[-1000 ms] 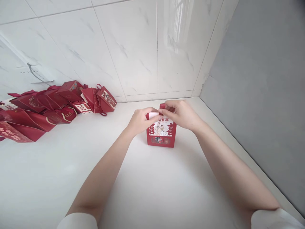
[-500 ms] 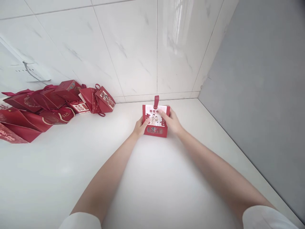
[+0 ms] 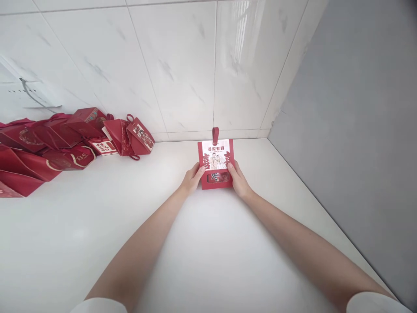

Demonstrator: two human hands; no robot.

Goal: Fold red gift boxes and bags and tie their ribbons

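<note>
Between my two hands is a red gift box point(image 3: 216, 157) with a white printed front showing a drawn couple and red characters. A red ribbon loop point(image 3: 215, 135) stands up from its top, and a small clear window point(image 3: 218, 177) low on the front shows something packed inside. My left hand point(image 3: 192, 179) grips the box's left side, thumb on the front edge. On the opposite side my right hand point(image 3: 240, 179) is closed round the edge, its thumb also on the front. The fingers behind the box are hidden.
Several red gift boxes and bags point(image 3: 65, 137) lie heaped along the wall at left; the nearest one point(image 3: 140, 135) has a ribbon loop. A white tiled wall point(image 3: 182, 65) closes off the back of the white tabletop point(image 3: 208, 252). A grey panel point(image 3: 352, 121) borders the right side.
My right hand has slid from the front's upper part down to the right edge, uncovering the print. The box has turned slightly and sits a little further right in view.
</note>
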